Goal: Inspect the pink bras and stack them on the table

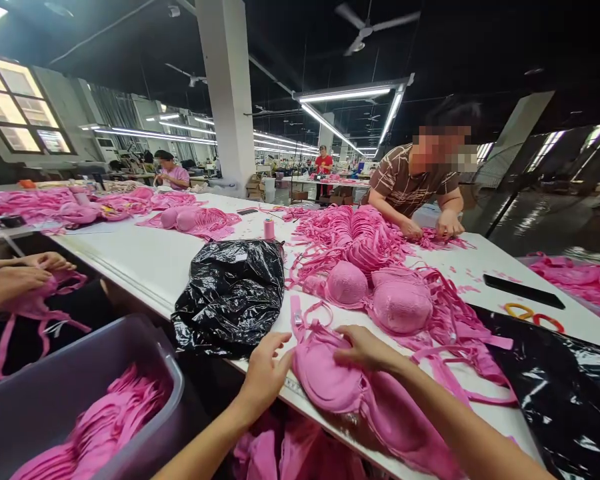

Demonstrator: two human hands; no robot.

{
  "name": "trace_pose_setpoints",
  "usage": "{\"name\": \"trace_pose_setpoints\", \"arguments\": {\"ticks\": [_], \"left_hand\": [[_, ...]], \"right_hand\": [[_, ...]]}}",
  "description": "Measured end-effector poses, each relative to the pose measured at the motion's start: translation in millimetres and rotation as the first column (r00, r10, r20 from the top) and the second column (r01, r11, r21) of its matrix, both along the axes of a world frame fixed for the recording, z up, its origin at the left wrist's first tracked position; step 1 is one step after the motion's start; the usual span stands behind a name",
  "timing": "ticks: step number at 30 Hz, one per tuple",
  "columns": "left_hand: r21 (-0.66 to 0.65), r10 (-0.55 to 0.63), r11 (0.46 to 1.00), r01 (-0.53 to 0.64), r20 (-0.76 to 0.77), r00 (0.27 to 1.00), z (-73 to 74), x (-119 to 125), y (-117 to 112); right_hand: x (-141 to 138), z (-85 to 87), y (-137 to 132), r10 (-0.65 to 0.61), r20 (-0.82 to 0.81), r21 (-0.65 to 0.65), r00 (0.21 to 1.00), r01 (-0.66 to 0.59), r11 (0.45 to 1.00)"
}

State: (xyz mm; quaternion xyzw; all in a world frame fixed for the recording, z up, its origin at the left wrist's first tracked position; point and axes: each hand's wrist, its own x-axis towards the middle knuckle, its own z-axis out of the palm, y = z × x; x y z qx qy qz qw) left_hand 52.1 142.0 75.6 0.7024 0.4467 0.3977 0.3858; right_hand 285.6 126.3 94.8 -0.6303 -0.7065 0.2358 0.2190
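A pink bra point(325, 377) lies at the near edge of the white table, its cups turned inside up and one side hanging toward me. My right hand point(363, 348) grips the upper rim of its left cup, with the thumb inside the cup. Beside the cup's left edge is my left hand point(267, 372), fingers apart and holding nothing; the thumb comes close to the fabric. Just beyond, a stack of pink bras point(400, 300) stretches back across the table, cups nested together and straps tangled at the sides.
A black plastic bag point(233, 293) lies left of my hands, a black plastic sheet point(570, 393) at right. Scissors point(533, 317) and a black bar point(524, 291) lie nearby. A grey bin point(167, 373) holds pink pieces. One co-worker point(415, 180) leans over the table; another's hands point(25, 280) hold a bra.
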Motion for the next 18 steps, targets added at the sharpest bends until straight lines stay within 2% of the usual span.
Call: {"name": "trace_pose_setpoints", "arguments": {"ticks": [2, 5, 11, 15, 18], "left_hand": [[0.008, -0.115, 0.993, 0.117, -0.1, 0.988, 2.2, 4.2, 11.4], [-0.068, -0.227, 0.973, 0.221, -0.096, 0.969, 8.3, 10.0, 18.7], [-0.037, -0.16, 0.986, 0.16, -0.004, 0.987, 13.5, 15.3, 6.6], [-0.1, -0.258, 0.961, 0.257, 0.011, 0.966, 10.1, 19.4, 3.4], [-0.185, -0.277, 0.933, 0.309, 0.18, 0.944, 12.9, 20.0, 2.8]], "right_hand": [[-5.8, -4.2, 8.3, 0.082, -0.055, -0.001, 0.995, -0.082, 0.997], [-7.6, -6.0, 8.0, 0.144, -0.149, 0.068, 0.978, -0.135, 0.989], [-7.9, 7.3, -8.3, 0.209, -0.226, 0.174, 0.952, -0.172, 0.97], [-21.9, 14.3, -10.9, 0.202, -0.312, 0.133, 0.928, -0.168, 0.977], [-31.9, 10.8, -5.8, 0.153, -0.391, 0.111, 0.908, -0.118, 0.987]]}}
